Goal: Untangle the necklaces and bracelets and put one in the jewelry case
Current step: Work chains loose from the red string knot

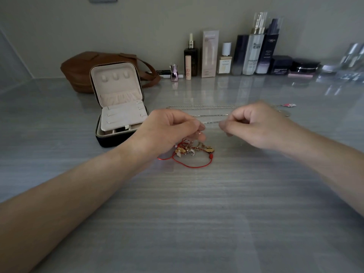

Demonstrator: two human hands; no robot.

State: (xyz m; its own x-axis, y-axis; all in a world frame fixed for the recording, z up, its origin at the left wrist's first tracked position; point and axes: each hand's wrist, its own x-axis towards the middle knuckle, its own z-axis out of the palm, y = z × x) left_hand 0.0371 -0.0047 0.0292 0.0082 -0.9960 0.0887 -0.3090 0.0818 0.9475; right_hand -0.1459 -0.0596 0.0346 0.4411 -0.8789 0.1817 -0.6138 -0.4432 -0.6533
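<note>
Silver chain [211, 122] pinched between left hand [173, 129] and right hand [254, 125]

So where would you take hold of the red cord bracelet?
Probably the bare near loop of the red cord bracelet, pinched from the near side: it lies flat and free, while the far part runs into the charm cluster by the left hand.

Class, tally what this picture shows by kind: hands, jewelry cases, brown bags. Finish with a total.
Hands: 2 (left hand pinching the tangle, right hand pinching a silver chain)
Jewelry case: 1
Brown bag: 1
Total: 4
</note>
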